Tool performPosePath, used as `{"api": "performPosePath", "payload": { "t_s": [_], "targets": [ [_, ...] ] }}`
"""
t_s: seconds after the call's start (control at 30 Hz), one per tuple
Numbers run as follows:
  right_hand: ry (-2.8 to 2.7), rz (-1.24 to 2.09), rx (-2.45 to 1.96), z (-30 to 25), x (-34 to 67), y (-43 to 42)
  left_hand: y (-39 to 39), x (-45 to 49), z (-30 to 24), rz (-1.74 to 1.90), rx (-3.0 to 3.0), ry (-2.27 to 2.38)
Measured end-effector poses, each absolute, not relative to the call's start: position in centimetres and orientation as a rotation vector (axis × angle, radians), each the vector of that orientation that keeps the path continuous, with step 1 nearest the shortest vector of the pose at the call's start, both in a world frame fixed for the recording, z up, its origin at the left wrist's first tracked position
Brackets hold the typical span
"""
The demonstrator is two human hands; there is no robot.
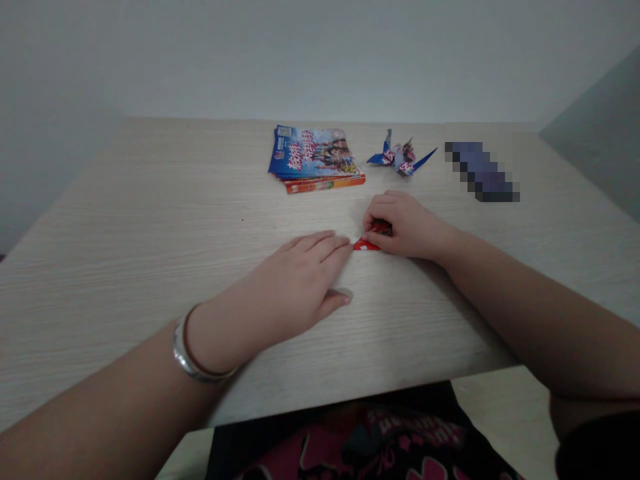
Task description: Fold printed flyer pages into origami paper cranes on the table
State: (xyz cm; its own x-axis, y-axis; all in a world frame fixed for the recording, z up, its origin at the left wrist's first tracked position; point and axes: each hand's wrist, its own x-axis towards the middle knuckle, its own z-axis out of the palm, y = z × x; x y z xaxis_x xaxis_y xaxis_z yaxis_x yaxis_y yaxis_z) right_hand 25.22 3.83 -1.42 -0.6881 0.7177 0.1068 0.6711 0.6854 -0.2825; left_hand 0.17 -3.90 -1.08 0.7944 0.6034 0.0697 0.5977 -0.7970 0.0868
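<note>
A small piece of folded red paper [367,245] lies on the table in front of me, with a pointed corner towards the left. My right hand [407,223] is closed on it, fingers curled over the top and the thumb at the near edge, so most of the paper is hidden. Flat on the tabletop rests my left hand [305,277], fingers stretched out and thumb apart. Its fingertips are right at the paper's left corner; I cannot tell whether they touch it. A silver bangle [193,360] circles the left wrist.
Printed leaflets [315,153], blue and orange, are stacked at the back of the pale wooden table [150,220]. To their right are folded blue paper cranes [403,160]. A pixelated dark item [483,172] lies farther right. A wall stands behind.
</note>
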Motion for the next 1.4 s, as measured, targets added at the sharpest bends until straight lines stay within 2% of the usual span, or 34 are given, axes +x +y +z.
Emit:
{"api": "performPosePath", "payload": {
  "t_s": [0.9, 1.4],
  "targets": [
    [-2.870, 0.319, -1.110, -0.4, 24.9, 4.5, -3.4, 0.4, -0.5, 0.071, 2.916, 0.981],
    [-2.827, 0.279, -1.036, -1.1, 25.5, 4.2, -2.0, 0.2, -0.3, 0.272, 2.801, 1.006]
  ]
}}
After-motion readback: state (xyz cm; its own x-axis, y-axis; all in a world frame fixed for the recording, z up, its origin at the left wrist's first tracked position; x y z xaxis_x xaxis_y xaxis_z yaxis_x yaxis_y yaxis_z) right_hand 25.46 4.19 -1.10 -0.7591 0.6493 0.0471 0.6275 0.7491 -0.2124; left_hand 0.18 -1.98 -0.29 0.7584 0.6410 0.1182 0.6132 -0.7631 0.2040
